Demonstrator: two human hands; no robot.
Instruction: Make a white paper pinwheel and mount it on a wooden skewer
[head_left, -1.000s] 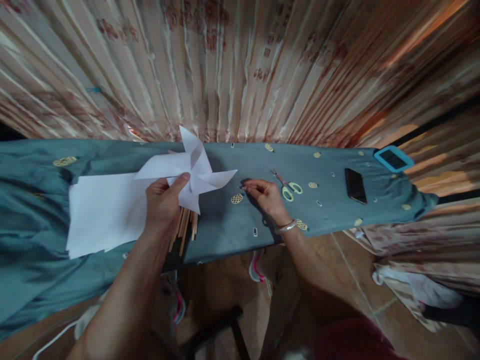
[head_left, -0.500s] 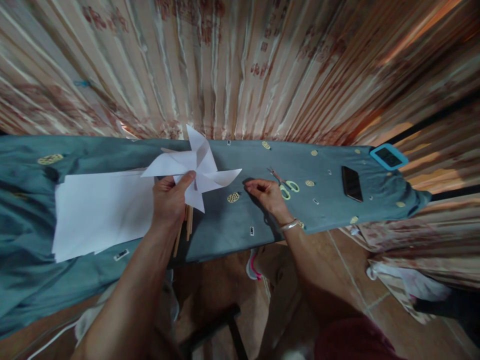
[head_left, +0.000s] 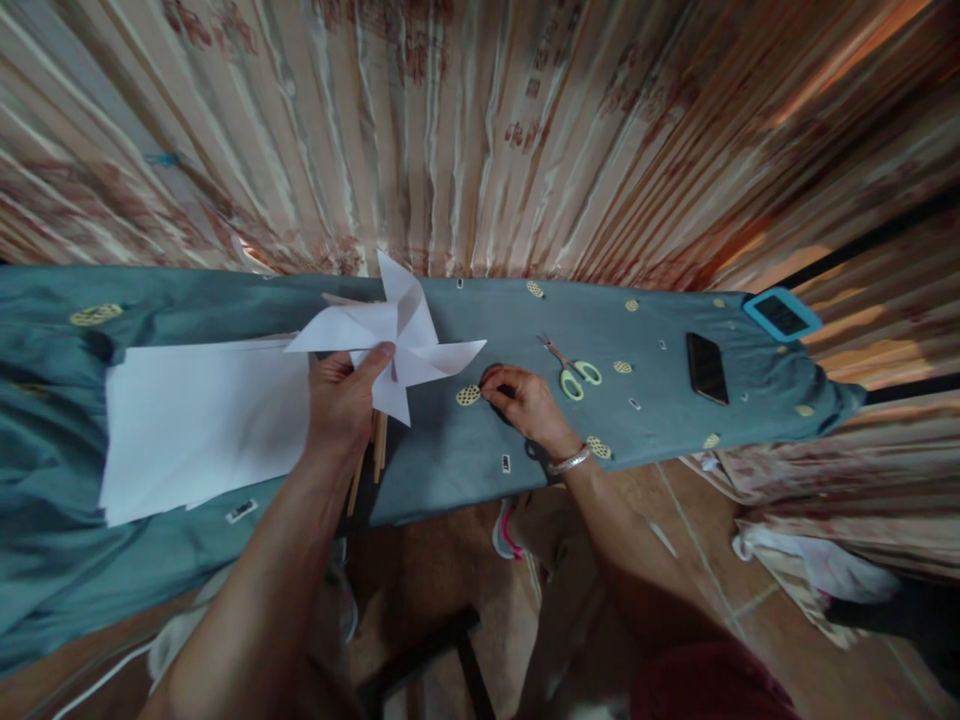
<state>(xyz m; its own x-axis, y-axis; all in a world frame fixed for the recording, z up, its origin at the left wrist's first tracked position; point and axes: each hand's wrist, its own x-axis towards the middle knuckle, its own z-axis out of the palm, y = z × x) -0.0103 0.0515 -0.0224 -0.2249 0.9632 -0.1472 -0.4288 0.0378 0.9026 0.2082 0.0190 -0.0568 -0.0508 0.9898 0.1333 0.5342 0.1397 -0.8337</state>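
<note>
A white paper pinwheel (head_left: 416,358) is gripped by my left hand (head_left: 341,400), its thumb pressed near the centre where the folded tips meet. Wooden sticks (head_left: 380,447) stick out below that hand, partly hidden by it; I cannot tell whether it touches them. To the right of the pinwheel, my right hand (head_left: 529,405) hovers low over the cloth with thumb and forefinger pinched together. Whatever lies between those fingertips is too small to make out. Scissors (head_left: 571,372) with pale green handles lie just right of this hand.
A stack of white paper (head_left: 206,430) lies on the left of the green cloth-covered table (head_left: 442,490). Towards the right end are a dark phone (head_left: 706,368) and a blue-framed device (head_left: 782,314). Pleated curtains (head_left: 465,140) hang close behind the table.
My right hand has moved a little left and down, towards the pinwheel, away from the scissors. My left hand keeps its hold on the pinwheel, nearly still.
</note>
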